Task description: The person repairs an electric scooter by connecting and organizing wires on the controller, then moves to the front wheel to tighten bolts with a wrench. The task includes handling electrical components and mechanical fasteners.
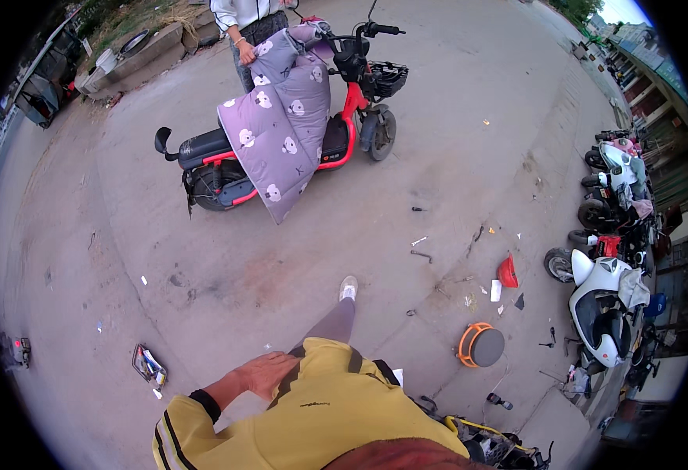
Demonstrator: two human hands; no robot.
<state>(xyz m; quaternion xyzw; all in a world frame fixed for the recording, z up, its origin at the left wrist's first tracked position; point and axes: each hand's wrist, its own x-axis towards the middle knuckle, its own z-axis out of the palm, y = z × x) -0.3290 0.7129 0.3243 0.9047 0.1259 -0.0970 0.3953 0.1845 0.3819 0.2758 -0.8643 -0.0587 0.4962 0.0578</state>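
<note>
My left hand rests against the front hem of my yellow jacket, with its fingertips hidden at the cloth, so I cannot tell whether it is open or closed. My right hand does not show. Ahead of me stands a red and black electric scooter. Draped over its middle is a purple quilted cover with white animal prints. Behind the scooter, another person's hand touches the upper edge of that cover.
To the right an orange-rimmed round stool stands near a red plastic piece and scattered small tools. A tray of items lies at left. Parked scooters line the right side. Part of a yellow-framed vehicle is close below.
</note>
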